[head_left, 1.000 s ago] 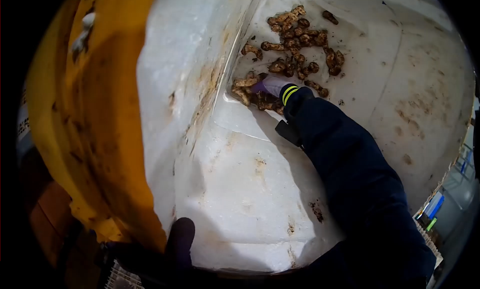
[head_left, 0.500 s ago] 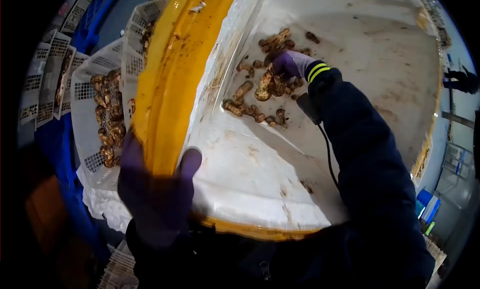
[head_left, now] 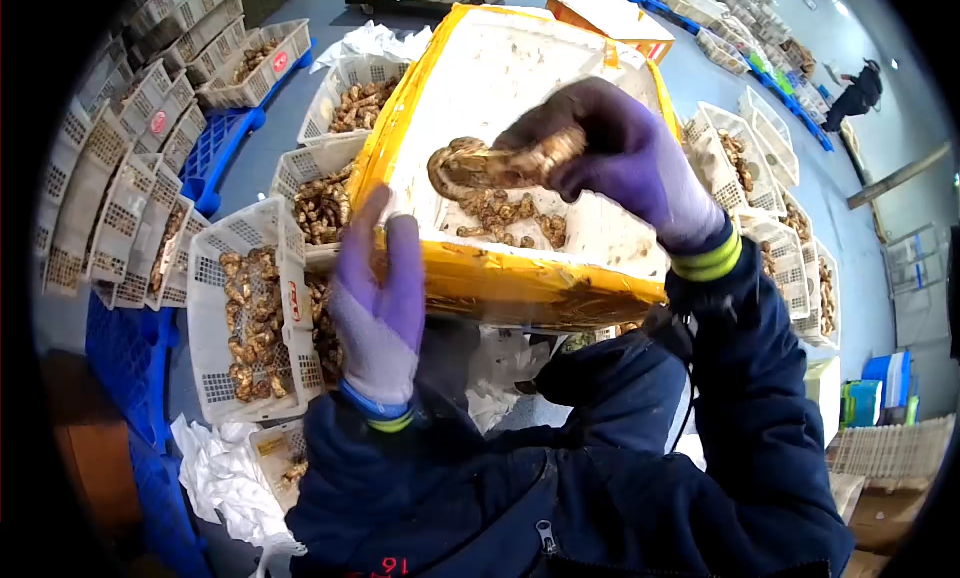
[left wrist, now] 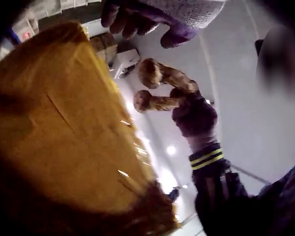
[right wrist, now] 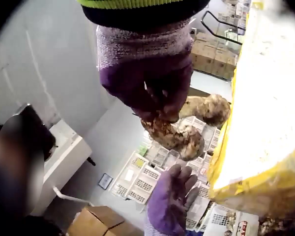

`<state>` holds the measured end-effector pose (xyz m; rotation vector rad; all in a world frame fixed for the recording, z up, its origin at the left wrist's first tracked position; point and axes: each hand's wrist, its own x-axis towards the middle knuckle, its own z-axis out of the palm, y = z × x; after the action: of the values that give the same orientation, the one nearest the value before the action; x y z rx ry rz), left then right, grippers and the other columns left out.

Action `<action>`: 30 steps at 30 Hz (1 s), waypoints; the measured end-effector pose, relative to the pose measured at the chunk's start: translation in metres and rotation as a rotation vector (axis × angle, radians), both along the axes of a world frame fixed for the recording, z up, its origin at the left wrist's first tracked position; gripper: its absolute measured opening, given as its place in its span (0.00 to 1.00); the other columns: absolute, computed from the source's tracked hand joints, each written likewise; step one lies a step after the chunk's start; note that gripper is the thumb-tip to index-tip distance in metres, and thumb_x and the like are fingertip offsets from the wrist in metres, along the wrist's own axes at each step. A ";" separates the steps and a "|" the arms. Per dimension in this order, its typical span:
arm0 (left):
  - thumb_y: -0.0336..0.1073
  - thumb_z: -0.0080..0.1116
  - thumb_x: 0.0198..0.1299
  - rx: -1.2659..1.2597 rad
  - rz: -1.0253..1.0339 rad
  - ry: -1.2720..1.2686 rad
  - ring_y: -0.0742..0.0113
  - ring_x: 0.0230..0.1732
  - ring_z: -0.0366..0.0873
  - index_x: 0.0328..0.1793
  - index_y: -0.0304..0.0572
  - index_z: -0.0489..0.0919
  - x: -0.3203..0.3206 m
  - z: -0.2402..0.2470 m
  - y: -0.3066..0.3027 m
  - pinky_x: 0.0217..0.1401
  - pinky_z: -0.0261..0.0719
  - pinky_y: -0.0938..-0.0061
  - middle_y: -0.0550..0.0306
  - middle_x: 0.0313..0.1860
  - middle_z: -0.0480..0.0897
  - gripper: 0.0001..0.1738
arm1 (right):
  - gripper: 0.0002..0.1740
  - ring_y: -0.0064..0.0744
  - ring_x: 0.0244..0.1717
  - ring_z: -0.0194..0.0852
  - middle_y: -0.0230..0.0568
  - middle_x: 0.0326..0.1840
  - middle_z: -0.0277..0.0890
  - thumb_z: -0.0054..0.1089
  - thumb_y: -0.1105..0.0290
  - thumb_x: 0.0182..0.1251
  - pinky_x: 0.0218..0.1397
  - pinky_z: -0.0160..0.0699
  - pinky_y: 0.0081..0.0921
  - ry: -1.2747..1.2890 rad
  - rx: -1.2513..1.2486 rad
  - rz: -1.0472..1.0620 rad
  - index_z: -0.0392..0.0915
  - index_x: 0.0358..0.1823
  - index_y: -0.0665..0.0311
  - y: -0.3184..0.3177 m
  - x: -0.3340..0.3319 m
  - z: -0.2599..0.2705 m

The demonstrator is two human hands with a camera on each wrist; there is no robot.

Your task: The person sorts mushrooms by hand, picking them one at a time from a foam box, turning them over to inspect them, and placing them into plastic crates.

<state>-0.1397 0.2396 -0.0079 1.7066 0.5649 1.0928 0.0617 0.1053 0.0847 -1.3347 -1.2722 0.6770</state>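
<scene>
Right hand (head_left: 625, 158) grips one knobbly ginger root (head_left: 480, 166) in curled fingers, raised above the loose roots (head_left: 505, 218) lying in the yellow crate (head_left: 520, 283). Left hand (head_left: 380, 298) lies flat against the crate's near rim with fingers straight, holding nothing. In my judgement the grip should sit on the root's thick body rather than a lobe, with the left hand bracing the crate. Half a second earlier the right hand was down among the roots on the crate floor; the root is now lifted clear.

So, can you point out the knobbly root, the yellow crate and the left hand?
knobbly root (head_left: 482, 166), head view, on its brown middle part.
yellow crate (head_left: 520, 288), head view, on its near outer wall.
left hand (head_left: 380, 308), head view, on the glove's middle.
</scene>
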 end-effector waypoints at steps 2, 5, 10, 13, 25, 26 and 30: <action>0.48 0.51 0.72 -0.509 -0.458 0.085 0.60 0.59 0.77 0.65 0.31 0.72 -0.024 0.019 -0.031 0.62 0.75 0.66 0.46 0.59 0.78 0.27 | 0.20 0.33 0.46 0.82 0.41 0.50 0.80 0.60 0.82 0.56 0.46 0.82 0.25 -0.379 0.224 -0.163 0.76 0.52 0.66 -0.024 -0.032 -0.005; 0.44 0.49 0.74 -0.878 -0.707 -0.342 0.64 0.56 0.78 0.68 0.33 0.68 -0.014 0.023 -0.071 0.62 0.78 0.67 0.48 0.60 0.76 0.25 | 0.21 0.53 0.51 0.77 0.48 0.52 0.77 0.61 0.81 0.49 0.53 0.78 0.40 -0.809 0.297 -0.089 0.76 0.48 0.65 -0.051 -0.067 -0.001; 0.35 0.51 0.72 -1.041 -0.846 -0.381 0.65 0.56 0.78 0.67 0.34 0.68 -0.014 0.004 -0.087 0.60 0.79 0.72 0.52 0.55 0.78 0.21 | 0.26 0.53 0.52 0.77 0.52 0.54 0.76 0.58 0.83 0.49 0.55 0.78 0.40 -0.977 0.254 -0.144 0.76 0.54 0.64 -0.090 -0.096 -0.014; 0.35 0.52 0.71 -0.170 -0.783 -0.044 0.63 0.56 0.79 0.65 0.34 0.70 -0.017 0.003 -0.087 0.58 0.81 0.69 0.51 0.56 0.78 0.20 | 0.28 0.54 0.49 0.77 0.51 0.52 0.76 0.56 0.83 0.47 0.52 0.78 0.40 -0.839 0.300 -0.255 0.75 0.55 0.66 -0.111 -0.097 -0.022; 0.37 0.54 0.67 -0.607 -0.634 0.020 0.58 0.49 0.83 0.63 0.25 0.71 -0.009 0.005 -0.088 0.52 0.86 0.66 0.42 0.53 0.81 0.24 | 0.29 0.35 0.54 0.79 0.50 0.55 0.76 0.53 0.70 0.64 0.42 0.76 0.18 0.618 0.382 -0.435 0.64 0.66 0.74 -0.141 -0.069 -0.062; 0.38 0.55 0.67 -0.618 -0.629 0.019 0.58 0.50 0.83 0.64 0.26 0.71 -0.008 0.003 -0.087 0.53 0.86 0.65 0.44 0.54 0.81 0.24 | 0.29 0.35 0.53 0.79 0.49 0.55 0.76 0.53 0.70 0.64 0.43 0.77 0.19 0.658 0.431 -0.426 0.64 0.66 0.74 -0.142 -0.067 -0.063; 0.40 0.57 0.68 -0.824 -0.706 -0.092 0.59 0.55 0.81 0.62 0.34 0.74 0.000 -0.003 -0.097 0.55 0.85 0.61 0.50 0.59 0.79 0.22 | 0.30 0.37 0.55 0.76 0.49 0.57 0.73 0.50 0.74 0.64 0.47 0.82 0.21 0.824 0.587 -0.374 0.61 0.68 0.72 -0.143 -0.072 -0.061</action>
<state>-0.1394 0.1426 -0.0112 0.9784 0.2475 0.3328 -0.0102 -0.0373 0.0234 -0.6490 -0.4640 0.4527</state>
